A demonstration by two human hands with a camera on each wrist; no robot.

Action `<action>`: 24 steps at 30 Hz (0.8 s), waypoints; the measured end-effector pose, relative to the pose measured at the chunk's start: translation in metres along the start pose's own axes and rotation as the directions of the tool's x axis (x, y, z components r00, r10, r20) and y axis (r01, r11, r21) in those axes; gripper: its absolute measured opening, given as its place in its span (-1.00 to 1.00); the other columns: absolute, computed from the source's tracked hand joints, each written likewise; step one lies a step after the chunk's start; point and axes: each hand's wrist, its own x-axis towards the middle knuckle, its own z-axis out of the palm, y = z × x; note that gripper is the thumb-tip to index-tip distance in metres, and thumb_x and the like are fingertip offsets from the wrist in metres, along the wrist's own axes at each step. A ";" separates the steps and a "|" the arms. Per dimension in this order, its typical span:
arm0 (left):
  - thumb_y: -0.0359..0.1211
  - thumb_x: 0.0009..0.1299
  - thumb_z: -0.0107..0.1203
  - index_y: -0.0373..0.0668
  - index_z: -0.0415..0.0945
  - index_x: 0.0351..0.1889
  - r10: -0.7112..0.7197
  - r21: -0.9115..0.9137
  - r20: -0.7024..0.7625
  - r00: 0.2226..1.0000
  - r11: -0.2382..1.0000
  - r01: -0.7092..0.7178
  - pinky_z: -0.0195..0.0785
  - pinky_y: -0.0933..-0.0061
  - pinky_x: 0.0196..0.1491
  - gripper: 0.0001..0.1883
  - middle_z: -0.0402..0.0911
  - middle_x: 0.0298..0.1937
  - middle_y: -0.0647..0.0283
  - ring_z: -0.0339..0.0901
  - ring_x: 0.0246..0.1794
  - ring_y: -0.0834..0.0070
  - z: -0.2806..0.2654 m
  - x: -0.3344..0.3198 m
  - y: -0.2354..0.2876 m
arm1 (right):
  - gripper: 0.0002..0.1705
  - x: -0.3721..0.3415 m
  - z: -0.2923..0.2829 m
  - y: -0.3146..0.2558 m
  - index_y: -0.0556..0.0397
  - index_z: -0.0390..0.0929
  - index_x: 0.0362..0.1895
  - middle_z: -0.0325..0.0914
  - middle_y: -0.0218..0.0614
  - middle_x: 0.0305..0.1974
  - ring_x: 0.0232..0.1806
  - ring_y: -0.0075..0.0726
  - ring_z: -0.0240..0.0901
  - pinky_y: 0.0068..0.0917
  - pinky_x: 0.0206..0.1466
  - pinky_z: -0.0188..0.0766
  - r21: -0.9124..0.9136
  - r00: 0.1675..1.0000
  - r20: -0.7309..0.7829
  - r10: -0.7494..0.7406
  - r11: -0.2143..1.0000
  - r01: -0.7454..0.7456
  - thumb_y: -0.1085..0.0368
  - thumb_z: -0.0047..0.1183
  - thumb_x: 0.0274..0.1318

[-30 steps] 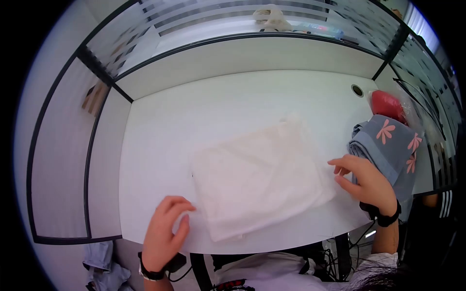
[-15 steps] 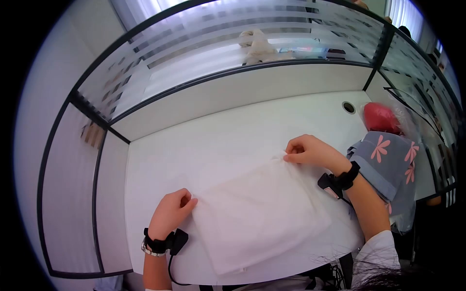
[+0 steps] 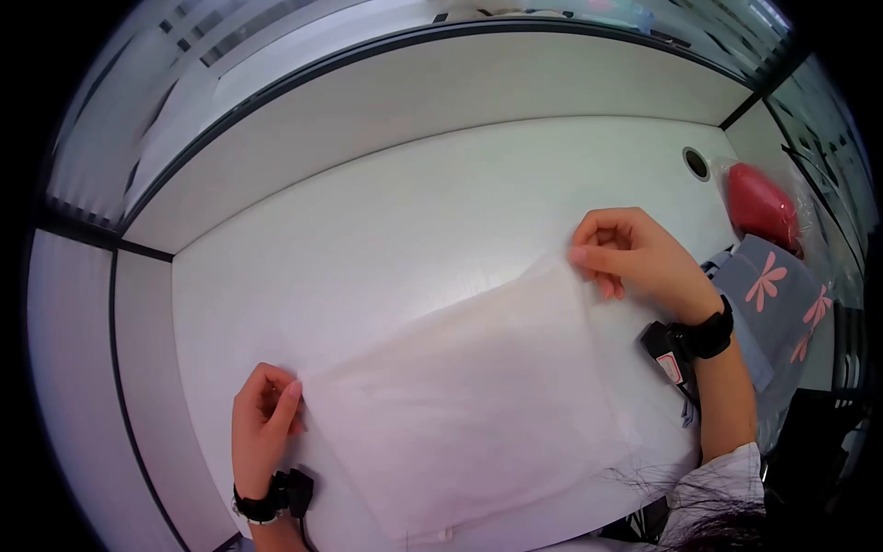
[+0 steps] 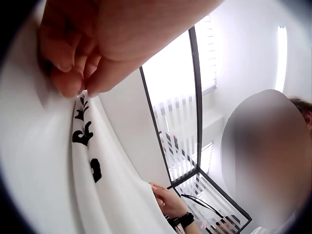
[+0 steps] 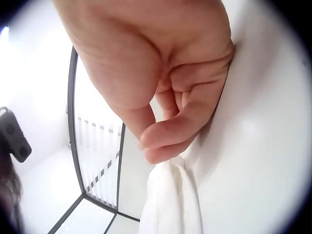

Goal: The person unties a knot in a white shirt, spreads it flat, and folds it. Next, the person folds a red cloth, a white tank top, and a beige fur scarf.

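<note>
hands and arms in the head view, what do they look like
The left hand is ungloved, with a black wrist strap, boxy black device, dark cable and silvery band. The right hand, also ungloved, has a black wristband and a black unit with a pale label; that arm has a white sleeve.

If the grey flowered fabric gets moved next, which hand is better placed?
Probably the right hand: it is nearer the grey flowered fabric, though it pinches a corner of the white cloth. The left hand pinches another corner, farther away.
</note>
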 end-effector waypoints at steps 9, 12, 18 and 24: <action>-0.43 0.44 0.20 -0.26 0.54 -0.05 0.042 0.030 0.021 0.999 0.999 -0.042 0.12 0.66 -0.45 -0.82 0.38 -0.42 0.48 0.26 -0.50 0.75 0.000 -0.001 0.002 | -0.79 0.004 -0.002 -0.004 0.17 0.59 -0.19 0.55 -0.43 -0.50 -0.60 -0.64 0.45 -0.69 -0.55 0.38 0.067 1.000 -0.017 -0.013 0.998 0.014 0.25 0.11 0.34; -0.45 0.42 0.22 -0.26 0.54 -0.12 0.044 0.026 0.031 0.999 0.999 -0.044 0.10 0.66 -0.42 -0.85 0.38 -0.43 0.49 0.26 -0.49 0.75 -0.001 0.000 -0.003 | -0.79 0.003 -0.004 -0.004 0.18 0.60 -0.16 0.56 -0.42 -0.47 -0.57 -0.62 0.46 -0.66 -0.51 0.41 0.078 1.000 0.000 -0.004 0.997 0.004 0.26 0.07 0.35; -0.51 0.39 0.20 -0.22 0.48 -0.23 0.170 0.104 0.040 0.985 0.979 -0.173 0.13 0.66 -0.37 -0.89 0.39 -0.36 0.45 0.29 -0.42 0.72 0.003 -0.001 -0.005 | -0.84 0.003 0.000 -0.003 0.15 0.57 -0.15 0.54 -0.42 -0.48 -0.61 -0.66 0.42 -0.71 -0.57 0.34 0.091 0.999 -0.045 -0.003 0.996 0.007 0.31 0.04 0.35; -0.58 0.41 0.06 -0.17 0.34 -0.19 0.255 0.016 0.026 0.966 0.967 -0.256 0.23 0.66 -0.25 -0.85 0.50 -0.25 0.39 0.34 -0.33 0.66 0.009 -0.007 -0.004 | -0.86 0.005 -0.005 0.002 0.11 0.57 -0.12 0.54 -0.45 -0.46 -0.58 -0.68 0.42 -0.71 -0.54 0.34 0.091 0.999 0.015 -0.044 0.995 0.043 0.33 0.03 0.37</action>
